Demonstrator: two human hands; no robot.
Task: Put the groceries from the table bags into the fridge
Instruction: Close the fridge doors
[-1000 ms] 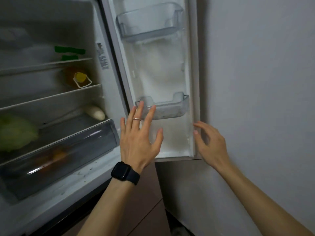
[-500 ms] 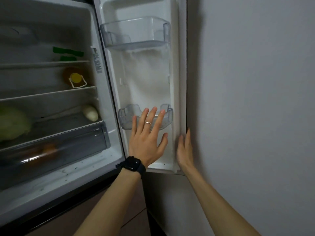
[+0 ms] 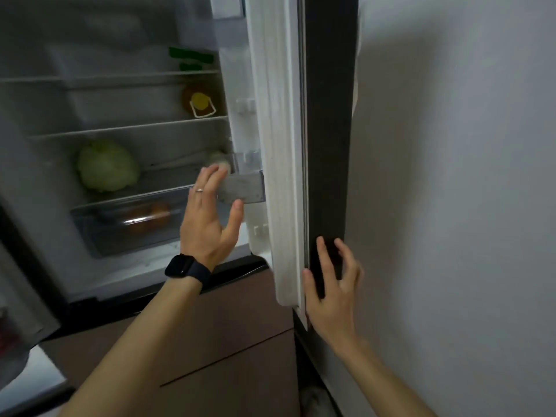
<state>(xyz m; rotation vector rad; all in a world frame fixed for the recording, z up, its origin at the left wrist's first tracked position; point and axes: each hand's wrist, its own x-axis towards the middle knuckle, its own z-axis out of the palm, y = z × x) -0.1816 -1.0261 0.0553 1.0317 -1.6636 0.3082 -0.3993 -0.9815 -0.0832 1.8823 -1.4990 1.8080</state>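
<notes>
The fridge stands open with its door (image 3: 279, 145) swung edge-on toward me. My left hand (image 3: 207, 224), wearing a watch and a ring, is held open with straight fingers beside the lower door bin (image 3: 240, 191). With fingers spread, my right hand (image 3: 334, 284) presses on the door's dark outer face. Neither hand holds anything. Inside, a green cabbage (image 3: 106, 165) lies on the lower shelf, a yellow-capped bottle (image 3: 198, 102) on the middle shelf, and green packs (image 3: 191, 57) on the top one. Orange items show through the clear crisper drawer (image 3: 120, 230).
A pale wall (image 3: 451, 176) runs close along the right of the door. Brown drawer fronts (image 3: 225, 326) sit below the fridge compartment. A whitish vegetable (image 3: 219, 159) lies at the shelf's right end, partly behind the door bin.
The door has swung from wide open to edge-on, toward the fridge. My right hand moved from the door's edge onto its dark outer face; my left hand stayed by the lower bin.
</notes>
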